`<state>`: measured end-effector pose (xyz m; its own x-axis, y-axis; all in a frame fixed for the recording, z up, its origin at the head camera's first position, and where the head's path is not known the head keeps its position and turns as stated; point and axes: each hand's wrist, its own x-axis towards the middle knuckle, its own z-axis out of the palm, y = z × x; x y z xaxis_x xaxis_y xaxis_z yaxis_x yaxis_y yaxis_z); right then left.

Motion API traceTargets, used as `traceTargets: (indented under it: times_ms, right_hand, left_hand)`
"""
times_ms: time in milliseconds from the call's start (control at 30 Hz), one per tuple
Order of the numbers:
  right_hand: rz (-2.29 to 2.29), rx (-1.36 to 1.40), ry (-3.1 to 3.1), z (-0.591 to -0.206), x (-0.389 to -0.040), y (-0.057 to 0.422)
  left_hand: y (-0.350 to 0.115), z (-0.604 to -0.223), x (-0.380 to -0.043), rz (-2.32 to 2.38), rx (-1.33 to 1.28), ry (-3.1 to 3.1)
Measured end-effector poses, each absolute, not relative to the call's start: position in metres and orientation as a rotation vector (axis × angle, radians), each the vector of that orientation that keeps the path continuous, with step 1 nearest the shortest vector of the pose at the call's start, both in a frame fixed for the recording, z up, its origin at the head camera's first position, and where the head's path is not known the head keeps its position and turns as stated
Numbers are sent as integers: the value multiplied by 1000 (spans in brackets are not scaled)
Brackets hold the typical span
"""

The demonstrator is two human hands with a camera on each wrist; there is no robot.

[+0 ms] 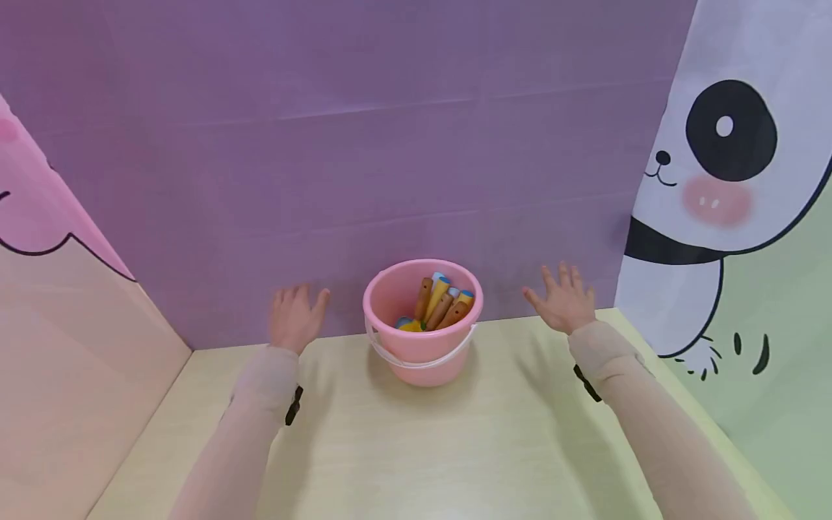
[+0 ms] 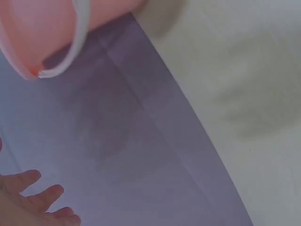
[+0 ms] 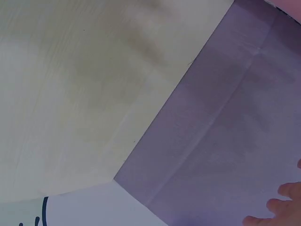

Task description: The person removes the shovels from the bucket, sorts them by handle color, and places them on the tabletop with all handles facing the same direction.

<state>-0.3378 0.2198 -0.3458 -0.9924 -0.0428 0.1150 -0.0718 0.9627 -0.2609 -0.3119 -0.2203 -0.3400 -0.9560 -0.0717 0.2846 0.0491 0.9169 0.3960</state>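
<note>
A pink bucket (image 1: 422, 354) with a white handle (image 1: 425, 363) stands upright on the pale table, against the back wall. Inside it lean several brown wooden pieces with holes (image 1: 424, 297) and yellow sticks with blue ends (image 1: 438, 300); something yellow and blue lies lower down, partly hidden by the rim. To the bucket's left, my left hand (image 1: 295, 318) is held over the table with fingers spread, holding nothing. On the other side my right hand (image 1: 564, 302), also spread and holding nothing, hovers apart from the bucket. The left wrist view catches the bucket's side (image 2: 108, 12) and handle.
Behind the bucket rises a purple cloth wall (image 1: 390, 166). A panda-print panel (image 1: 669, 289) borders the right side, and a pink and cream panel (image 1: 71, 347) the left. The wooden tabletop (image 1: 416, 448) spreads in front, with arm shadows on it.
</note>
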Motion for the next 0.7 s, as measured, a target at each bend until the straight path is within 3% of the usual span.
traceTargets:
  times_ms: [233,700]
  right_hand:
    - [478,200,-2866,-346,-324,219]
    - [868,283,-2777,-375,-303,204]
  left_hand:
    - [-201,-334,-298,-957,-26,-2605]
    - [-185,-364,-277,-1406,-107,-2477]
